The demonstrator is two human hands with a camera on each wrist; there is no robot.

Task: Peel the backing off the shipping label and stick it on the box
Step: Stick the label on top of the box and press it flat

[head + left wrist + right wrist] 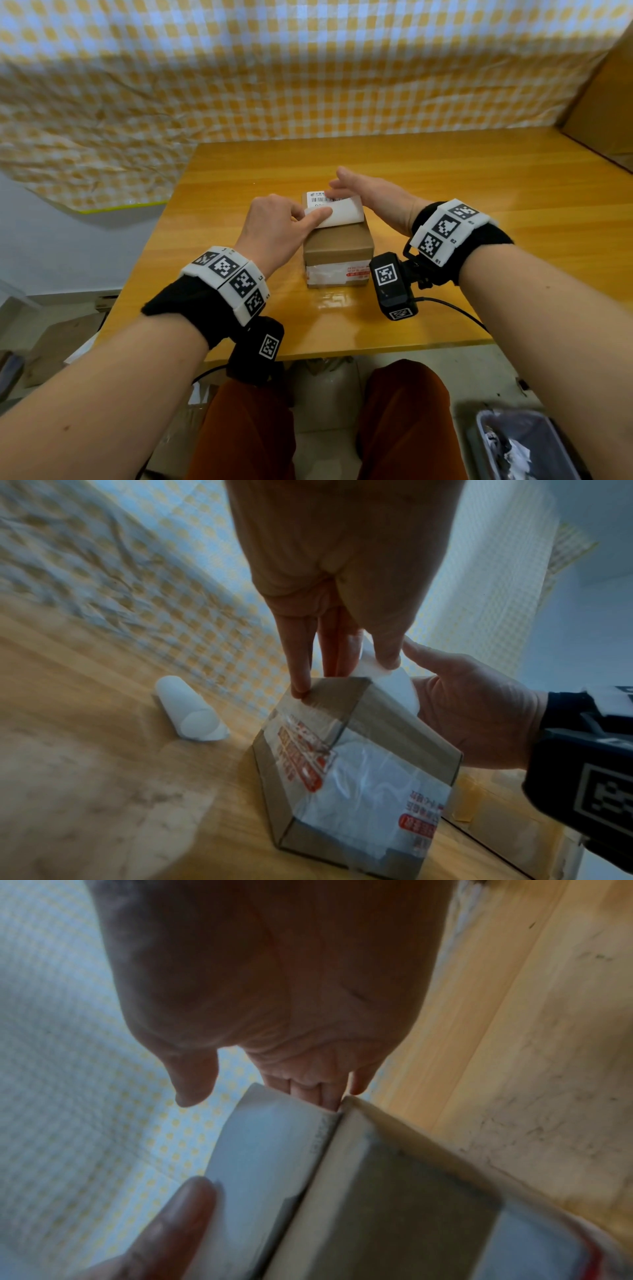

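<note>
A small brown cardboard box [337, 245] stands mid-table. The white shipping label [342, 214] lies on its top: the far end with the barcode is flat on the cardboard, the near end curls upward. My left hand [308, 217] pinches that raised near end between thumb and fingers, and one fingertip [301, 691] touches the box's corner. My right hand [334, 192] is flat, its straight fingers [318, 1093] pressing the label's far part onto the box [377, 1191]. In the right wrist view the label [260, 1150] arches away from the lid.
A rolled white backing sheet [190, 715] lies on the wooden table [445, 192] beside the box [359, 764]. Checked yellow cloth [239, 75] hangs behind. A large cardboard carton [606, 102] stands at the far right. A grey bin [524, 448] sits on the floor, lower right.
</note>
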